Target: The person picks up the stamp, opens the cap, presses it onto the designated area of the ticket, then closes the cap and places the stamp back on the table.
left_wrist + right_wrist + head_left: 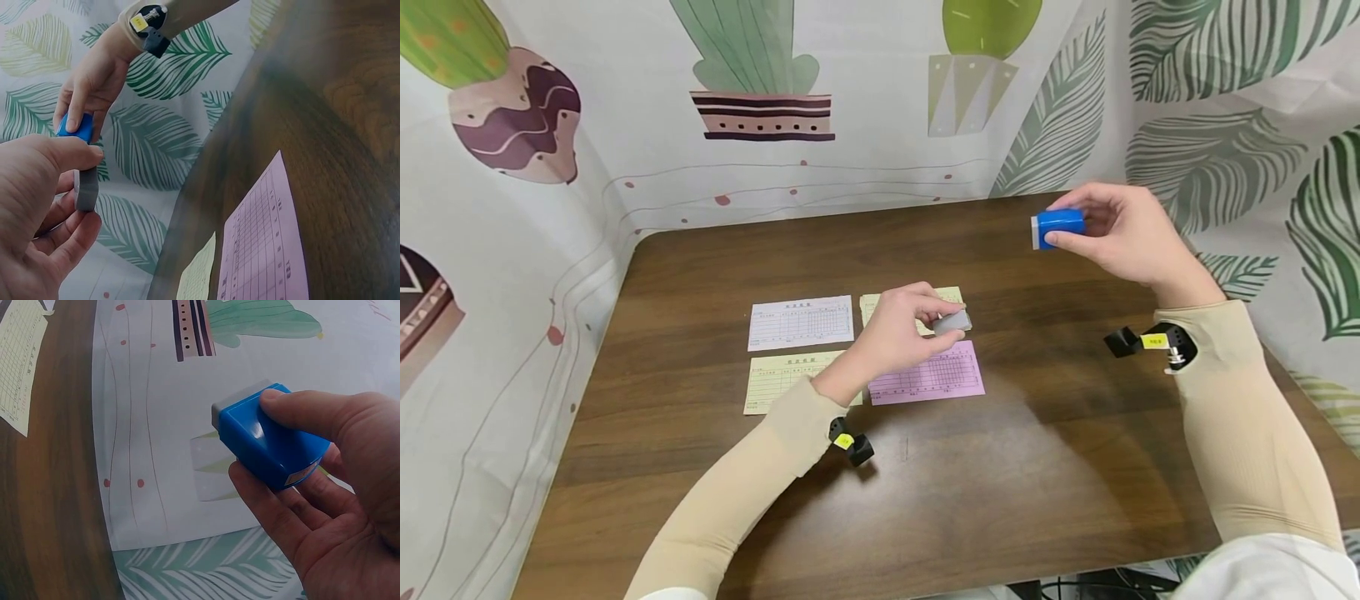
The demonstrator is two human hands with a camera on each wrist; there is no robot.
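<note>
My right hand holds a blue stamp between thumb and fingers, raised over the back right of the table. A pale grey edge shows at the stamp's left end; the right wrist view shows the blue body tilted, with a small label on its end. In my left hand is a small grey cap, pinched by thumb and fingers above the paper slips. The left wrist view shows this grey cap from the side. Stamp and cap are apart.
Below the left hand lie a white form, a yellow form, a pink form and another yellow form, partly hidden by that hand. They rest on a brown wooden table. A patterned curtain hangs behind it.
</note>
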